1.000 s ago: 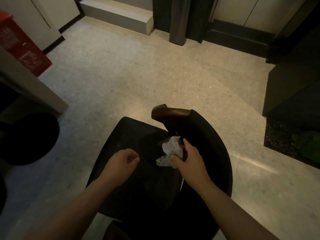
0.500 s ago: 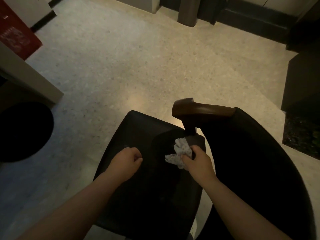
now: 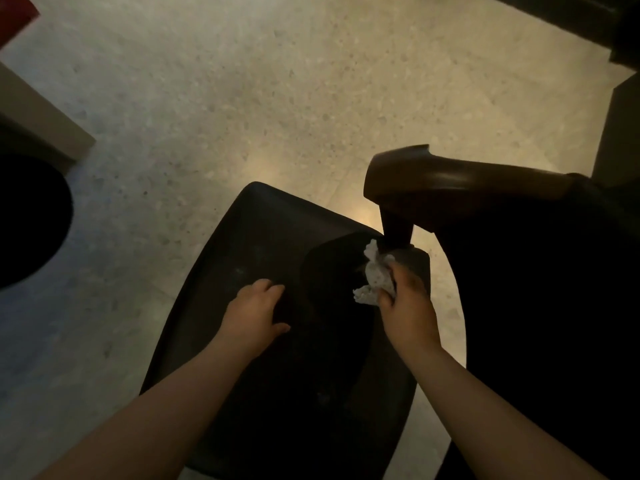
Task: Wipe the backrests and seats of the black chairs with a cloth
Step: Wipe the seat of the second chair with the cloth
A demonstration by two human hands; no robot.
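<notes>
Cloth (image 3: 374, 277), white and crumpled, is pinched in the right hand (image 3: 407, 306) at the far right corner of the black seat (image 3: 263, 244), just beside the wooden armrest post (image 3: 396, 226). Left hand (image 3: 254, 311) rests on the seat's middle, fingers relaxed, holding nothing. Most of the seat lies left of the cloth, so the next stroke likely sweeps leftward.

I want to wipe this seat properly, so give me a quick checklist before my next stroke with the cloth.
1. Cloth gripped by right hand: ok.
2. Cloth opened out for a broad stroke: not ok, it is crumpled.
3. Cloth touching the seat: cannot tell.
4. Left hand steadying the seat: ok, it rests on it.
5. Armrest post out of the stroke's way: not ok, it stands right beside the cloth.
6. Dirt on the seat visible: cannot tell, the light is dim.
</notes>
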